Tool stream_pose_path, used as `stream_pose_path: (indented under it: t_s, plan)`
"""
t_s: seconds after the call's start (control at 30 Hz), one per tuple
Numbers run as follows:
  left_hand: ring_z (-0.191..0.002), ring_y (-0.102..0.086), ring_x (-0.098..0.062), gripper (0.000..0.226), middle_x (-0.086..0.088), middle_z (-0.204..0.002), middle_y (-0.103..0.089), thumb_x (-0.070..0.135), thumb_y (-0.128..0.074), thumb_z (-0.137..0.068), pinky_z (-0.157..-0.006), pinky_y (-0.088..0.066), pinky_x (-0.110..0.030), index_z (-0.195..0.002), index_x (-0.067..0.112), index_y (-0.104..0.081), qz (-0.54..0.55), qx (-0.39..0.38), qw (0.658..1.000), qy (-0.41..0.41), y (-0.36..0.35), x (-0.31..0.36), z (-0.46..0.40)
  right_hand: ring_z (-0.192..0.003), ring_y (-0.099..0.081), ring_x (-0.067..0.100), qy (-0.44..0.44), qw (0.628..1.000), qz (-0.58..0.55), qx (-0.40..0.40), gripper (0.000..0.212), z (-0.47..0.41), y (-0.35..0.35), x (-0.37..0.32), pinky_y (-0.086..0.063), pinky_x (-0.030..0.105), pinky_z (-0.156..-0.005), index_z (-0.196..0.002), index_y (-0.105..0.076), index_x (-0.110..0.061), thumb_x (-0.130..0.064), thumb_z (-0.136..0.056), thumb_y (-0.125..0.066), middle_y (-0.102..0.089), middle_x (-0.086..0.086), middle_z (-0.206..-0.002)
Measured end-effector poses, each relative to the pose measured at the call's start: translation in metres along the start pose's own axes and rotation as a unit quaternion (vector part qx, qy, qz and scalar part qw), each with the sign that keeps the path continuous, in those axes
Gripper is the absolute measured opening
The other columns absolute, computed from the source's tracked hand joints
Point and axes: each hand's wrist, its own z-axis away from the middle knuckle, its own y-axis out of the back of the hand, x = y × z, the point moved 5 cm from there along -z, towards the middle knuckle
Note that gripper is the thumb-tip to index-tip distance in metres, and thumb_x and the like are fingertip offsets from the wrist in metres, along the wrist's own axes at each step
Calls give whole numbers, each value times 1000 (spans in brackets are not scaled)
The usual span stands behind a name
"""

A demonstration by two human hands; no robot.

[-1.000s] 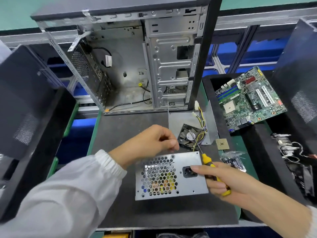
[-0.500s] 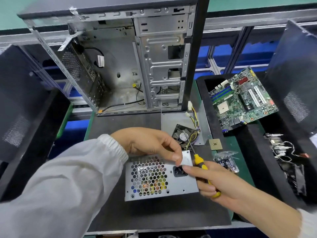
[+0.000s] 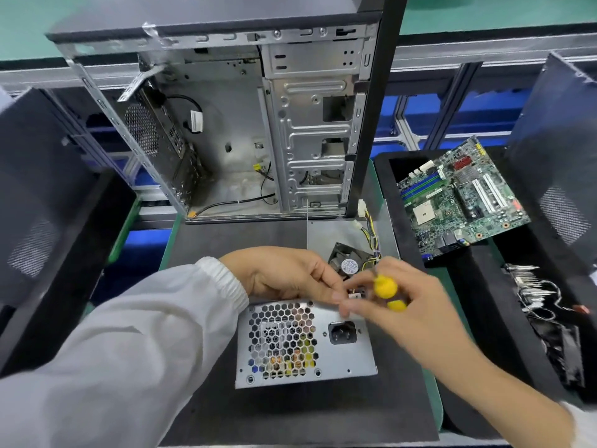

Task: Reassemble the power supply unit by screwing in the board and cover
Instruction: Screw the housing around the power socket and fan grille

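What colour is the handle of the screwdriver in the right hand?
Yellow; the screwdriver handle shows best in the head view, though blurred.

The power supply unit [image 3: 305, 342] lies at the mat's [image 3: 290, 412] near middle. The computer case [image 3: 245, 124] stands at its far edge. The motherboard [image 3: 458, 195] lies in the tray [image 3: 403, 221] right of the mat.

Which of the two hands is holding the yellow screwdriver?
The right hand, the bare-wristed one: it grips the yellow screwdriver. The left hand, in the white sleeve, only rests on the power supply unit.

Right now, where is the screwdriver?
The screwdriver is in the right hand, right of centre, above the power supply's upper right corner.
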Motion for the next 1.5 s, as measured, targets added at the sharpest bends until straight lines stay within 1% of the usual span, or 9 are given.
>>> stream_pose_path:
  t_s: [0.1, 0.2, 0.3, 0.47, 0.67, 0.83, 1.0, 1.13, 1.5]
  plan:
    - [-81, -66, -8, 18, 2, -84, -72, 1, -59, -92, -81, -52, -20, -90, 10, -74, 9, 7, 1000, -26, 0, 1, 0, -72, -56, 4, 59, 986, 153, -6, 22, -2, -16, -2, -40, 12, -62, -81, -71, -22, -22, -65, -87, -57, -13, -78]
    - [-76, -66, -3, 14, 4, -82, -73, -1, -56, -95, -72, -51, -14, -100, -4, -68, -3, 15, 999, -32, 2, 0, 0, -68, -56, 10, 107, 965, 237, 20, 19, 0, -17, -4, -46, 28, -57, -83, -68, -21, -24, -71, -82, -57, -9, -79]
    - [-70, -67, -7, 17, 2, -81, -72, 2, -53, -98, -60, -52, -14, -103, -9, -64, 1, -13, 1000, -27, 1, 0, 5, -65, -56, 12, 142, 950, 276, 23, 16, 1, -19, -5, -40, 22, -55, -84, -66, -21, -28, -75, -79, -57, -8, -78]
    - [-111, -63, -22, 33, -21, -124, -63, 3, -51, -97, -100, -49, -30, -127, -10, -55, 33, 7, 999, -42, 10, -6, 7, -56, -49, 16, 187, 938, 288, 46, 21, -1, -21, -3, -40, 25, -46, -73, -62, -10, -24, -81, -75, -53, -1, -74]
    - [-114, -59, -12, 32, -1, -115, -67, -2, -38, -102, -106, -41, -29, -129, 2, -55, -11, -41, 998, -49, 5, -7, 8, -43, -40, 18, 350, 842, 410, 8, 7, 9, -26, -6, -29, 24, -34, -86, -73, -7, -11, -83, -69, -63, 6, -79]
    - [-116, -56, -12, 31, 4, -115, -67, -4, -43, -99, -110, -38, -32, -125, 6, -58, 3, -32, 999, -42, 8, -12, 6, -44, -42, 18, 406, 822, 398, -32, 16, 5, -25, -6, -29, 21, -40, -84, -73, -9, -5, -88, -59, -65, 5, -84]
    - [-122, -53, -27, 34, -9, -125, -64, -3, -47, -97, -117, -28, -52, -126, 10, -61, 15, -40, 998, -42, 9, -10, 6, -46, -50, 21, 301, 864, 395, -86, 19, -10, -29, -2, -33, 22, -35, -80, -69, -11, -17, -82, -51, -63, 4, -81]
    - [-116, -55, -31, 52, -22, -130, -59, -6, -51, -95, -100, -47, -38, -142, 17, -49, 46, -61, 997, -27, 7, -11, 5, -44, -50, 15, 17, 997, 62, -30, 12, -19, -3, 16, -43, 24, -48, -79, -58, -12, -16, -91, -59, -63, -2, -65]
    - [-90, -68, -19, 32, -15, -112, -66, -7, -59, -91, -80, -56, -29, -121, 2, -59, 8, -50, 999, 10, -6, -8, -5, -47, -57, 10, -191, 968, -138, -90, 21, 8, 22, 38, -40, 16, -41, -77, -69, 0, -21, -72, -72, -67, 12, -64]
